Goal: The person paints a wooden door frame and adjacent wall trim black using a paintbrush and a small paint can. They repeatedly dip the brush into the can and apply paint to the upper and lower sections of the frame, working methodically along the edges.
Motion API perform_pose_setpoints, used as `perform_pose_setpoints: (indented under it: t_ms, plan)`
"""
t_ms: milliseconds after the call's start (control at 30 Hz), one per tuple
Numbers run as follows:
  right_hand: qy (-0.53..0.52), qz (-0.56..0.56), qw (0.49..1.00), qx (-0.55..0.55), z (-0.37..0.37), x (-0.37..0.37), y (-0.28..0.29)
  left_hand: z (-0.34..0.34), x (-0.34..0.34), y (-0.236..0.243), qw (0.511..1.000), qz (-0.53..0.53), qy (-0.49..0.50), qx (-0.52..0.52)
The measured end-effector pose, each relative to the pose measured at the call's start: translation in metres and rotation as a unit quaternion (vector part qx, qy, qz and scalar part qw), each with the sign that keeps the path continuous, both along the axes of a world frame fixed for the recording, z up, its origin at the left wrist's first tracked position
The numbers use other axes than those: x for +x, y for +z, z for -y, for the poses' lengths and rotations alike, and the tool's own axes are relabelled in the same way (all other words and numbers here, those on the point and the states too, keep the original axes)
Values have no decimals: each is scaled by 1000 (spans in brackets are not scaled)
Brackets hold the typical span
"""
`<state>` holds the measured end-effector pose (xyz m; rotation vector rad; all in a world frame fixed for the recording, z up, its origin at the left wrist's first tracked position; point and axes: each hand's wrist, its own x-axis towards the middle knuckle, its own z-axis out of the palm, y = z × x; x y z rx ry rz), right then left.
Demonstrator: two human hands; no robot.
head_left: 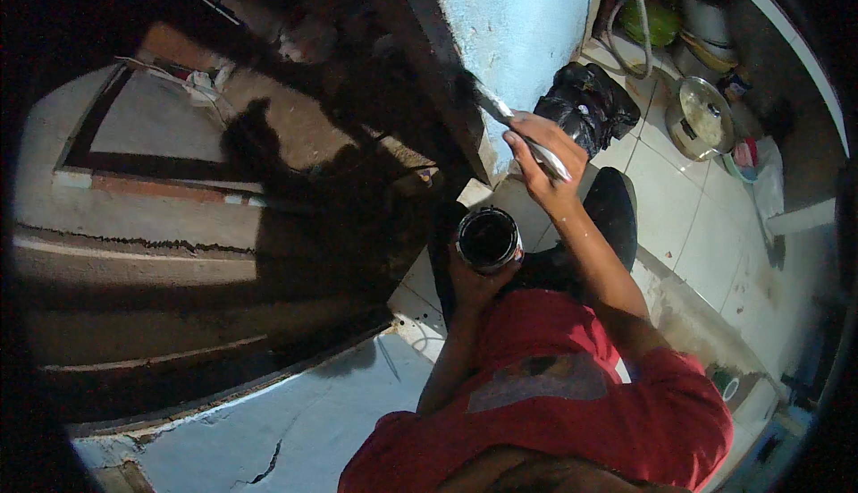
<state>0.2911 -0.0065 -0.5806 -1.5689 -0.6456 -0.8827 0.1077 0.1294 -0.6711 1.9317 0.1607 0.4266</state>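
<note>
My right hand (551,155) is closed around the handle of a paintbrush (494,102). Its dark bristles meet the edge of a dark door frame (429,55), right where the frame borders a light blue wall (518,24). Lower down, my left hand (475,284) grips an open paint can (517,244) from below and the side. Black paint coats the can's inside and rim; how full it is cannot be made out. The fingers of my left hand are partly hidden in shadow and behind the can.
A black plastic bag (585,109) sits at the wall's foot on white floor tiles (666,211). Pots, including a lidded metal one (700,119), and a grey hose (640,10) are at the upper right. Leftward lies a shadowed step (143,265); a cracked blue wall (295,412) is below.
</note>
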Motion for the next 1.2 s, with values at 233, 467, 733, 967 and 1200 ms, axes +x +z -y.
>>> perform_pose_setpoints:
  t_ms: [233,467,733,967,1200]
  plan:
    - [6,-171,984,-45,3,-19,-105,1,1,-9,997,2,-2,-79]
    - [26,-145,979,-138,10,-13,-65,3,-5,-26,993,-22,-1,-116]
    - [27,-66,997,5,1,-9,-10,0,-5,-41,997,-14,42,-60]
    - [54,-276,959,-25,10,-29,-137,-10,-6,-61,992,-47,21,-113]
    - [9,-238,968,-77,4,-13,-83,-8,-3,-63,991,-49,10,-124]
